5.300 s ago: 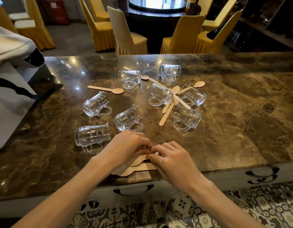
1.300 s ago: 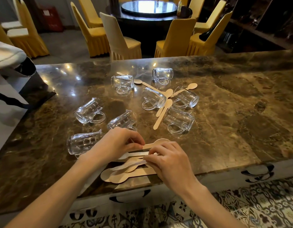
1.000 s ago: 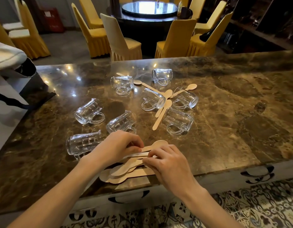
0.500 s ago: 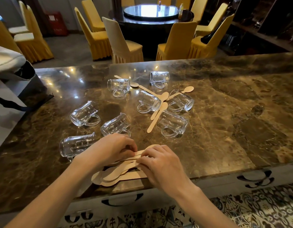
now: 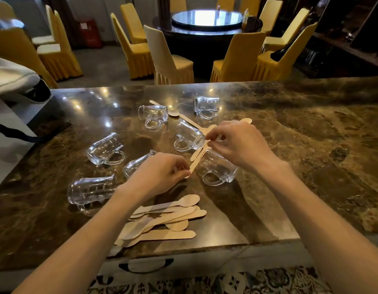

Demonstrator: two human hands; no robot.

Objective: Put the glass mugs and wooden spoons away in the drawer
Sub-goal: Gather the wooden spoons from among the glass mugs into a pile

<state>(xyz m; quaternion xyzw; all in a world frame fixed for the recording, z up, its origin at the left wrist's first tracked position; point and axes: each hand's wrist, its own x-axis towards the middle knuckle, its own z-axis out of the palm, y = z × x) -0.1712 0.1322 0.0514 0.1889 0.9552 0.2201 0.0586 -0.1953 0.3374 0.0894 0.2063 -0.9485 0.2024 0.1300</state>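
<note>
Wooden spoons [image 5: 196, 160], likely light and stiff, are lying between tipped glass mugs [image 5: 189, 137] on the counter [image 5: 311, 145]; the left hand [image 5: 160, 172] is pinching a handle tip; the right hand [image 5: 239, 143] is pinching a bowl end.

Left hand [image 5: 160, 172], right hand [image 5: 237, 143] gone from spoon pile [image 5: 162, 217], pinching farther spoons [image 5: 195, 158]

Pale tan wooden spoons [image 5: 169, 215], clear glass mugs [image 5: 105, 148], a glossy brown counter [image 5: 311, 134] veined cream, yellow chair covers [image 5: 237, 58] across the top, ornate dark-and-pale floor tiles [image 5: 247, 281] along the bottom, and what may be a red box [image 5: 89, 32] upper left.
</note>
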